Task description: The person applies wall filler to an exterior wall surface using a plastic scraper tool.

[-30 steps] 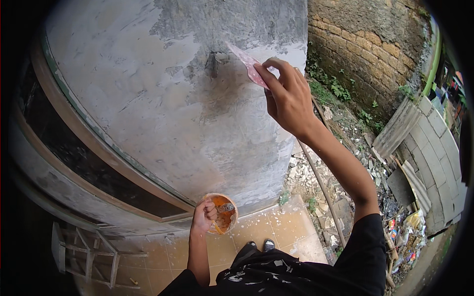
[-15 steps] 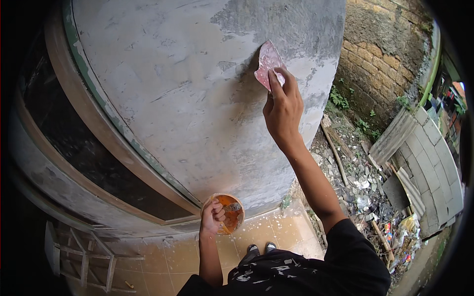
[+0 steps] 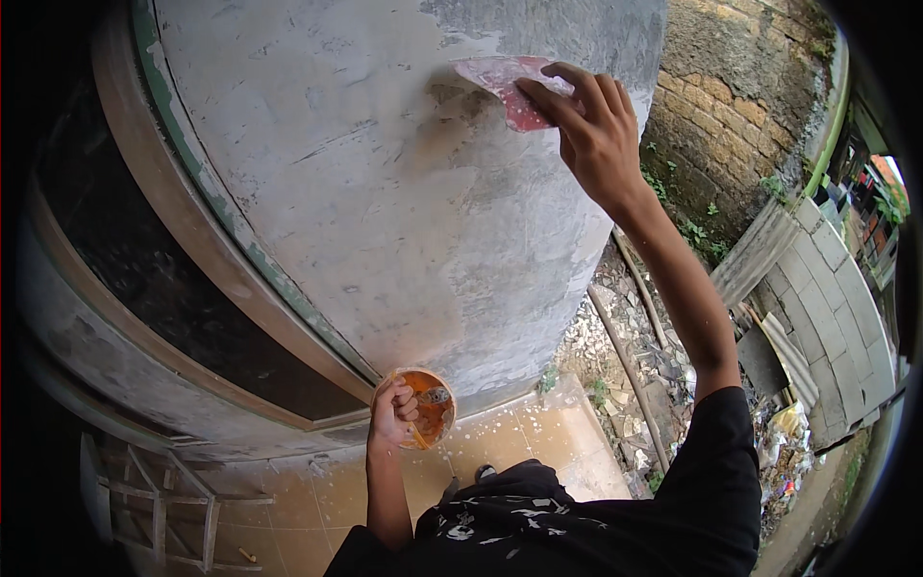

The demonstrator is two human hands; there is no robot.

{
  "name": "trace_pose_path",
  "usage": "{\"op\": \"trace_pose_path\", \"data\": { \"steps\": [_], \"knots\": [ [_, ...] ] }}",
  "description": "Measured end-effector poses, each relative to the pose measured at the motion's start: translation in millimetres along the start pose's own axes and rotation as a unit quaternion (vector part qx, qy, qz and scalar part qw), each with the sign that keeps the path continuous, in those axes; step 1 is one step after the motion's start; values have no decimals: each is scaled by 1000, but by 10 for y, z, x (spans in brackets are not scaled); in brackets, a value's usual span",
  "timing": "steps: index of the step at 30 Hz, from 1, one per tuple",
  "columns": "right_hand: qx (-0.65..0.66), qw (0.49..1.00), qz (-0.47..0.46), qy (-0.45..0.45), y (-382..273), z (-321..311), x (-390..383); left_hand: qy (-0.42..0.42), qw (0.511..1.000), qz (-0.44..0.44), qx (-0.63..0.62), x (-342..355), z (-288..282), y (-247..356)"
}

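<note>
My right hand [image 3: 604,135] is closed on a flat, pinkish-red putty scraper [image 3: 500,81], thumb and fingers pinching its right end. White smears and specks cover the scraper, which lies close against the patchy grey-white wall [image 3: 336,183] high up, near the wall's right edge. Lower down, my left hand [image 3: 392,412] is a fist around the yellow handle of an orange bucket [image 3: 444,409], holding it by the foot of the wall. Something greyish sits inside the bucket; my fingers hide part of its opening.
A dark window in a wooden frame [image 3: 216,245] runs along the left. Below it stands a wooden rack or stool [image 3: 207,529] on the splattered tan tiles [image 3: 495,438]. Rubble and poles [image 3: 635,385] lie right, beside a brick wall [image 3: 716,106] and stacked grey blocks [image 3: 827,308].
My right hand has moved up and right, and the scraper has turned from nearly upright to pointing left. The left hand and bucket sit slightly further left in view.
</note>
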State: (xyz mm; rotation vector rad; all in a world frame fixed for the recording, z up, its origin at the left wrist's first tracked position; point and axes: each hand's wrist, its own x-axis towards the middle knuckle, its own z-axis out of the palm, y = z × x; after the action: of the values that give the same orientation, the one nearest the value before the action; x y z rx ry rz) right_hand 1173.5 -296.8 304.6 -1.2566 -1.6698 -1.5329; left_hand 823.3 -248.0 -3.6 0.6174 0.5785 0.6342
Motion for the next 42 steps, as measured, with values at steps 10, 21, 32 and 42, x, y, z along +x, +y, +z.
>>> {"op": "trace_pose_path", "data": {
  "steps": [10, 21, 32, 42],
  "knots": [
    [17, 992, -58, -110, -136, -131, -319, -13, 1000, -14, 0, 64, -45, 6],
    [-73, 996, 4, -53, -128, 353, -654, -5, 1000, -17, 3, 159, 53, 41],
    [14, 989, 98, -108, -301, 198, -564, 4, 1000, -29, -5, 128, 59, -38],
    [-14, 998, 44, -53, -56, -162, -254, 5, 1000, -21, 19, 129, 57, 24]
  ]
}}
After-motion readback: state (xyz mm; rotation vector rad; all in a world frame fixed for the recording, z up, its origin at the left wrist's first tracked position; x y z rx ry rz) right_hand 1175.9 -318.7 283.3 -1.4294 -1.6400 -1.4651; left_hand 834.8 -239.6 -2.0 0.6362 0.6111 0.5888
